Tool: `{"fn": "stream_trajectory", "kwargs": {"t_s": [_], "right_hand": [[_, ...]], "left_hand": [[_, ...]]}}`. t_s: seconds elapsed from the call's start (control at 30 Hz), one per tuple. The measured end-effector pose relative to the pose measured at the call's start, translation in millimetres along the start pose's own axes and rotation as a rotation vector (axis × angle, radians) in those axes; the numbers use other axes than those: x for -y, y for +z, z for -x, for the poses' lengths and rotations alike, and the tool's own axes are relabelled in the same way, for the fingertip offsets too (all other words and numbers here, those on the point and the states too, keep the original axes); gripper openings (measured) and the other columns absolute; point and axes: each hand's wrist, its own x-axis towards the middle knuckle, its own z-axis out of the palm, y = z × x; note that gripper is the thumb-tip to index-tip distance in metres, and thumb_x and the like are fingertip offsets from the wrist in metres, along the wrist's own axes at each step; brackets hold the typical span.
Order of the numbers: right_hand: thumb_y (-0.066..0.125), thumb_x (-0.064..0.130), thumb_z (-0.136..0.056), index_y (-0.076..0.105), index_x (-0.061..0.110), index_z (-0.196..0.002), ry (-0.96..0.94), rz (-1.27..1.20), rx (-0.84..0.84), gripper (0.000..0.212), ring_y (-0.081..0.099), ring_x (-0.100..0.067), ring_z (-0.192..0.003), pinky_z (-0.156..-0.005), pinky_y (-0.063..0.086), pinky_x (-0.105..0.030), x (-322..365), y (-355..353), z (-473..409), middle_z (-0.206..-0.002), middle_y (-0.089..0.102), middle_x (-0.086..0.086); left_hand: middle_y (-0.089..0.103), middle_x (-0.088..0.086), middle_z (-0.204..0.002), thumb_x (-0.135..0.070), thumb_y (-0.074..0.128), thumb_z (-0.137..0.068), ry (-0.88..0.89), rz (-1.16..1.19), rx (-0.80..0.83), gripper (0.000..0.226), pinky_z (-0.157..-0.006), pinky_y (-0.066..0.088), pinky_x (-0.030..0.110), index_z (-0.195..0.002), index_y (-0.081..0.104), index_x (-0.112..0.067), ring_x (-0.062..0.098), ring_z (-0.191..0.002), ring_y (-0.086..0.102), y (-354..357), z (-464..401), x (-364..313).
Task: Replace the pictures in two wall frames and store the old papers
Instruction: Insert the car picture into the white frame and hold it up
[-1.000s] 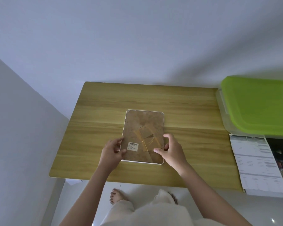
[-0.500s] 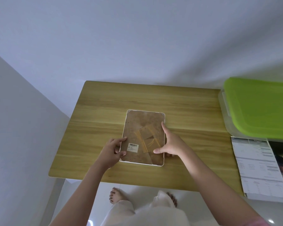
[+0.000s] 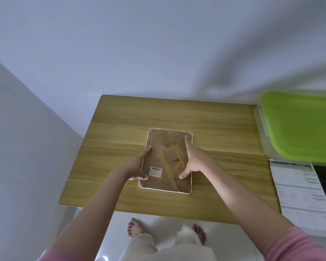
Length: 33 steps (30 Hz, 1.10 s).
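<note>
A white-rimmed frame (image 3: 168, 161) lay face down near the middle of the wooden bench (image 3: 120, 129), its brown backing board up, a small barcode label (image 3: 155, 171) toward its near left corner and a folded stand flap (image 3: 172, 161) across its middle. The left hand (image 3: 137, 167) sat at the frame's left edge, spread wide: the forefinger stretched along the far part of that edge while the thumb pressed on the backing just left of the label (the other fingers were tucked out of sight under or beside the rim, so a true grasp could not be told). The right hand (image 3: 193, 159) lay open and flat over the right side of the backing, forefinger pointing toward the far right corner and thumb planted near the flap's near end; it closed around nothing. At the right, well apart from the frame, a clear storage box with a green lid (image 3: 299, 125) stood beside the bench, and printed papers (image 3: 301, 194) lay just near of it.
</note>
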Motion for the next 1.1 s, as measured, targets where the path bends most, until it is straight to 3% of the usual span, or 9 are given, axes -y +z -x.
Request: {"fn": "stream_trajectory", "kwargs": {"t_s": [0.17, 0.3, 0.47, 0.63, 0.8, 0.87, 0.93, 1.03, 1.1], "right_hand": [[0.093, 0.042, -0.043, -0.033, 0.033, -0.140, 0.012, 0.056, 0.046, 0.159, 0.056, -0.030, -0.112, -0.094, 0.048, -0.042, 3.9, -7.3, -6.9, -0.136, 0.051, -0.010], [0.094, 0.043, -0.038, -0.031, 0.036, -0.140, 0.008, 0.032, 0.029, 0.161, 0.052, -0.030, -0.120, -0.097, 0.046, -0.042, 1.6, -5.5, -9.7, -0.144, 0.044, -0.009], [0.095, 0.037, -0.037, -0.025, 0.039, -0.143, -0.015, -0.062, -0.008, 0.160, 0.050, -0.029, -0.122, -0.097, 0.045, -0.040, -5.0, 0.2, -9.0, -0.147, 0.040, -0.008], [0.095, 0.026, -0.043, -0.004, 0.038, -0.149, -0.034, -0.341, -0.106, 0.146, 0.038, -0.023, -0.134, -0.104, 0.039, -0.034, -20.9, 20.2, 2.2, -0.151, 0.033, -0.003], [0.091, 0.016, -0.055, 0.013, 0.035, -0.150, -0.082, -0.618, -0.155, 0.124, 0.041, -0.019, -0.131, -0.099, 0.037, -0.027, -31.2, 37.2, 21.4, -0.148, 0.033, -0.001], [0.088, 0.005, -0.058, 0.019, 0.036, -0.148, -0.114, -0.799, -0.111, 0.118, 0.061, -0.014, -0.098, -0.075, 0.050, -0.022, -35.1, 38.6, 28.6, -0.128, 0.053, 0.000], [0.087, -0.002, -0.057, 0.024, 0.037, -0.146, -0.145, -0.911, -0.106, 0.115, 0.060, -0.011, -0.081, -0.057, 0.049, -0.017, -40.6, 41.2, 37.4, -0.119, 0.058, -0.005], [0.090, 0.002, -0.052, 0.030, 0.045, -0.142, -0.202, -0.945, -0.178, 0.116, 0.060, -0.021, -0.105, -0.078, 0.055, -0.026, -49.2, 44.5, 48.7, -0.122, 0.059, -0.006], [0.088, -0.001, -0.054, 0.031, 0.045, -0.141, -0.241, -0.938, -0.209, 0.113, 0.061, -0.017, -0.096, -0.071, 0.054, -0.021, -53.5, 41.0, 57.9, -0.109, 0.061, -0.003]], "left_hand": [[0.050, 0.014, -0.126, -0.007, 0.085, -0.061, -0.063, -0.067, 0.139, 0.140, -0.063, 0.054, 0.030, -0.138, -0.024, -0.048, 0.025, -0.084, 0.063, -20.8, -13.5, -19.9], [0.057, 0.019, -0.119, -0.004, 0.085, -0.061, -0.079, -0.061, 0.170, 0.142, -0.062, 0.055, 0.031, -0.134, -0.028, -0.052, 0.022, -0.071, 0.062, -23.1, -15.2, -23.9], [0.055, 0.015, -0.118, -0.005, 0.088, -0.054, -0.059, 0.013, 0.107, 0.143, -0.056, 0.055, 0.030, -0.141, -0.017, -0.049, 0.028, -0.076, 0.067, -22.6, -10.1, -17.0], [0.053, 0.004, -0.067, -0.002, 0.087, -0.053, -0.041, 0.258, -0.029, 0.123, -0.062, 0.047, 0.028, -0.145, 0.016, -0.042, 0.017, -0.062, 0.053, -8.7, 0.4, 5.6], [0.059, 0.004, -0.081, 0.018, 0.072, -0.064, -0.013, 0.604, -0.055, 0.099, -0.082, 0.056, 0.038, -0.143, 0.033, -0.026, 0.014, -0.069, 0.064, 12.2, 16.0, 13.8], [0.058, 0.006, -0.091, 0.017, 0.069, -0.068, -0.010, 0.691, -0.085, 0.088, -0.076, 0.055, 0.030, -0.138, 0.039, -0.028, 0.011, -0.063, 0.059, 13.7, 25.8, 10.4], [0.059, 0.010, -0.105, 0.008, 0.075, -0.065, 0.023, 0.758, -0.122, 0.082, -0.077, 0.053, 0.033, -0.128, 0.047, -0.038, 0.014, -0.066, 0.054, 16.3, 38.9, 7.9], [0.056, 0.008, -0.115, 0.006, 0.069, -0.070, 0.075, 0.855, -0.139, 0.076, -0.066, 0.053, 0.031, -0.125, 0.050, -0.044, 0.019, -0.074, 0.056, 21.5, 59.3, 1.6], [0.052, 0.006, -0.117, 0.015, 0.058, -0.077, 0.090, 0.871, -0.140, 0.078, -0.056, 0.050, 0.027, -0.128, 0.048, -0.043, 0.024, -0.074, 0.058, 25.0, 69.2, -6.5]]}}
